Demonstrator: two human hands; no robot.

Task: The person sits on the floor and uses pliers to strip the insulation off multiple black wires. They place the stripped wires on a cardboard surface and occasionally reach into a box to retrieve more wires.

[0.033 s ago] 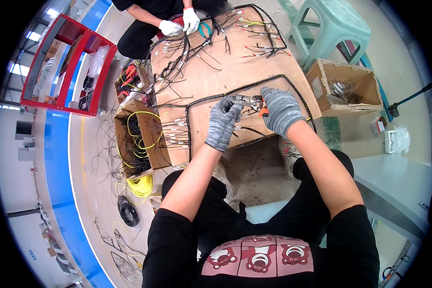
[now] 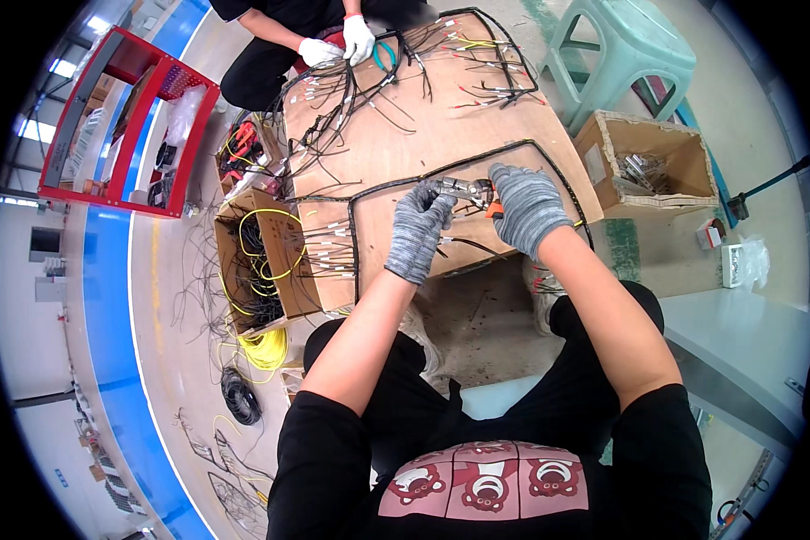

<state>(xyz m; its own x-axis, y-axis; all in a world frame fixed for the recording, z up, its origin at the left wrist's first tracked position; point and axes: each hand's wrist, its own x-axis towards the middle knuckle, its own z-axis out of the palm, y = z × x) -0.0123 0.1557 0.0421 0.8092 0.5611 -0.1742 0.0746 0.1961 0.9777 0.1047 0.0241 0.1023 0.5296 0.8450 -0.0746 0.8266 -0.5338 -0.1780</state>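
Note:
Both my hands wear grey knit gloves over a plywood board that carries a black wire harness laid out in a loop. My right hand grips pliers with orange handles, jaws pointing left. My left hand pinches a thin wire of the harness right at the plier jaws. Short wire ends with white tags stick out along the board's left edge.
Another person's white-gloved hands handle a second wire bundle at the board's far end. A cardboard box of wires stands left, a box of metal parts right, beside a green stool. A red rack and yellow wire coil are at left.

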